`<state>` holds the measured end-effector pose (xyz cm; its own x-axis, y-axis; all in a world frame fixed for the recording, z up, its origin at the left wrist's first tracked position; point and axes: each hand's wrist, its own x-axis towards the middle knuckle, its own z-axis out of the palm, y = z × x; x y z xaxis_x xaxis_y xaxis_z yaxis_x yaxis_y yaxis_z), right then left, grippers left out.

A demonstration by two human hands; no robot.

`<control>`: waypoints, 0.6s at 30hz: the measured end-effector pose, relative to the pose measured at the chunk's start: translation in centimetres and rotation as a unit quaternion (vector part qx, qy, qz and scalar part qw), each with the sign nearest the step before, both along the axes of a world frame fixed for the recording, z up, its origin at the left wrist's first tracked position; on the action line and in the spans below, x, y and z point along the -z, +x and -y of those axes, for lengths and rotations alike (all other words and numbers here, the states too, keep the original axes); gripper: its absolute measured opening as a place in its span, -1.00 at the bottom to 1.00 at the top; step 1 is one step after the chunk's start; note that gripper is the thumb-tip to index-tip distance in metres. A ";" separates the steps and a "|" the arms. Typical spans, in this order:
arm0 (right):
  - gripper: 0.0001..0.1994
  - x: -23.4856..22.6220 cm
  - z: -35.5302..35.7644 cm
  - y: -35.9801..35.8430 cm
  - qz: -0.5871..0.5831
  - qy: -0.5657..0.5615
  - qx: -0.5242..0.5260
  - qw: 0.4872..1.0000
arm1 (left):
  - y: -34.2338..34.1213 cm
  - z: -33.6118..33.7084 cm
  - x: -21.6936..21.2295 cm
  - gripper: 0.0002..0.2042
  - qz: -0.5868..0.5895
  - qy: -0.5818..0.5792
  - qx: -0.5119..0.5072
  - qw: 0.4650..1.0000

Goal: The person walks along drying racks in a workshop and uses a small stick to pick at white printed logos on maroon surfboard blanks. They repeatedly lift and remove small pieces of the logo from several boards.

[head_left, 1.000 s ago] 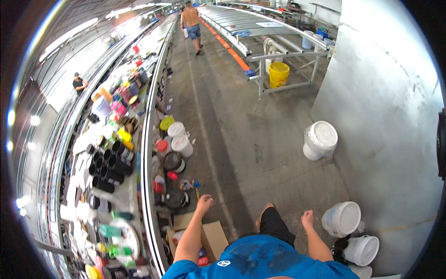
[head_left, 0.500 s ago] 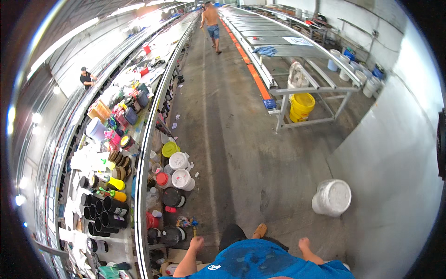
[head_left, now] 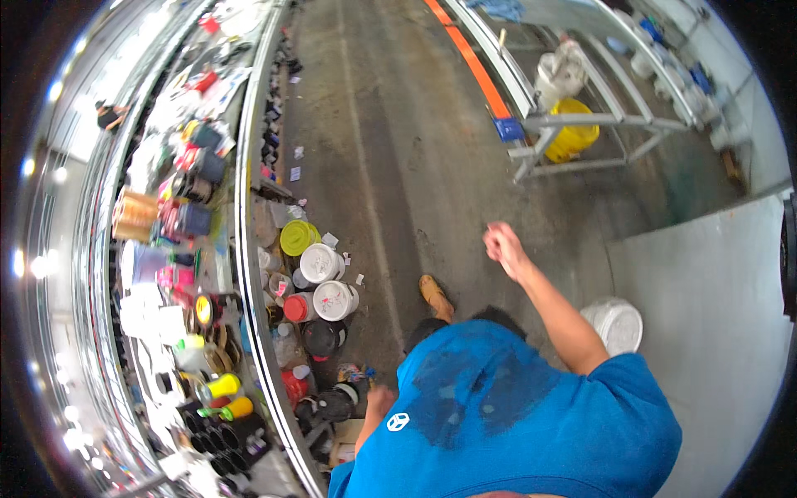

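Right hand (head_left: 505, 249): loosely clenched in the air, centre of the frame; nothing is seen in it.
Left hand (head_left: 381, 400): lower centre, partly hidden; I cannot tell if it grasps.
Black tub (head_left: 339, 402): nearest to left hand, on its left.
White tubs (head_left: 335, 300): left of centre, beside the table (head_left: 243, 191), probably to keep the passage free.
White bucket (head_left: 613, 326): lower right, perhaps aside for the same reason.
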<state>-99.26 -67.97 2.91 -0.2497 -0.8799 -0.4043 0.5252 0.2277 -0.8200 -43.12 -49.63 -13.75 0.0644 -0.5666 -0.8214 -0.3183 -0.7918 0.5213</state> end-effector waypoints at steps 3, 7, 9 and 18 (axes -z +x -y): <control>-0.83 -10.0 8.8 -0.3 0.093 -0.088 -0.011 0.992 | -6.3 19.7 1.3 -0.81 -0.066 -0.068 -0.006 0.996; -0.81 -16.4 18.2 -1.2 0.192 -0.191 -0.043 0.962 | -11.3 45.3 0.1 -0.72 -0.051 -0.237 0.139 0.960; -0.81 -16.0 22.3 -3.4 0.174 -0.222 -0.050 0.958 | -17.9 55.4 -2.3 -0.69 -0.020 -0.289 0.184 0.939; -0.84 -17.6 48.8 -13.0 0.224 -0.282 -0.047 0.932 | -24.6 78.0 -2.3 -0.65 -0.004 -0.226 0.172 0.959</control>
